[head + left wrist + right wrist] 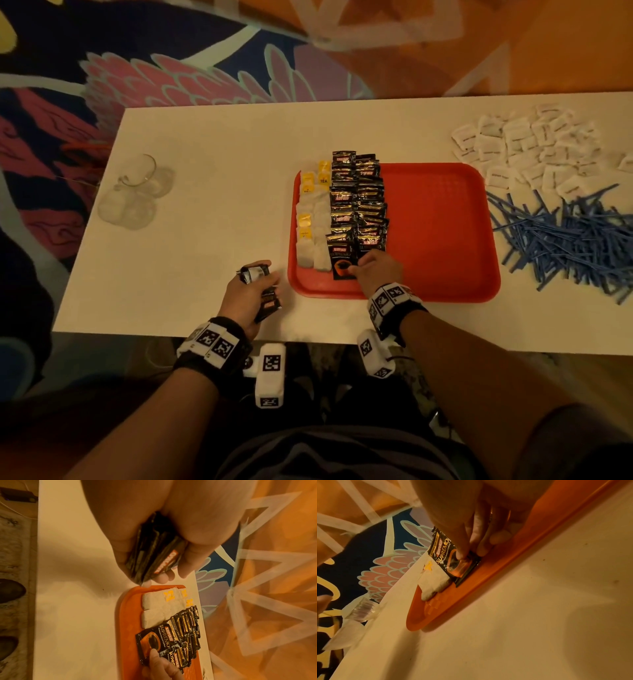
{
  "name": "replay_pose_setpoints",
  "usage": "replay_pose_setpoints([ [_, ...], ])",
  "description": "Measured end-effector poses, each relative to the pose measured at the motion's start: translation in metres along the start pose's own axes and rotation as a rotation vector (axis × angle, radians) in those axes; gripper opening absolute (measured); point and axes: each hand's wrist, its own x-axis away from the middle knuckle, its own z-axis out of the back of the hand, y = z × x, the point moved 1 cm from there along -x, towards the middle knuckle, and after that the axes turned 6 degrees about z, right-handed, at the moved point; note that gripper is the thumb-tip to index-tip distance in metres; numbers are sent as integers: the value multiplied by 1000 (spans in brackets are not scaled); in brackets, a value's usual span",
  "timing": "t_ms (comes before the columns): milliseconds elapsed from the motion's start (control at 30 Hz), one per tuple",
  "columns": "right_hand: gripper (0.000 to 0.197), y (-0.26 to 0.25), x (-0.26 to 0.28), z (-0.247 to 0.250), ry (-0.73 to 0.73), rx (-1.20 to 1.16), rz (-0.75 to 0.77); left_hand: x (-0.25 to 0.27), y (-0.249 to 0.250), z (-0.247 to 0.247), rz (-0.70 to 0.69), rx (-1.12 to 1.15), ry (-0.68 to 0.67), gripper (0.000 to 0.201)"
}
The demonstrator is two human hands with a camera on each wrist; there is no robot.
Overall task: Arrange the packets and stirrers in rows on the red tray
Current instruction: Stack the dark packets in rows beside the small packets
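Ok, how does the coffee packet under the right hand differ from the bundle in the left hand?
The coffee packet lies flat, face up, on the red tray at the near end of a coffee row; the bundle is held off the tray, above the table. The packet is single; the bundle is several, stacked edge-on. The right hand presses the packet with its fingertips; the left hand grips the bundle. Both are black coffee sachets.

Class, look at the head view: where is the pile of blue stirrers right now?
The blue stirrers lie loose on the white table, just right of the red tray and in front of the scattered white packets.
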Motion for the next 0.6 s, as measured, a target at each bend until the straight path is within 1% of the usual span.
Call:
replay_pose_setpoints([
  [133, 21, 3, 0, -2, 3, 11, 0, -1, -1, -1, 10, 5, -17, 21],
  [300, 23, 4, 4, 3, 14, 12, 6, 3, 0, -10, 55, 79, -88, 2],
  [433, 20, 3, 10, 16, 23, 46, 29, 6, 5, -17, 147, 157, -156, 13],
  [533, 15, -2, 15, 28, -3, 26, 66, 6, 11, -27, 145, 67, -181, 21],
  [600, 18, -11, 20, 36, -38, -3, 128, 8, 14, -37, 122, -12, -200, 22],
])
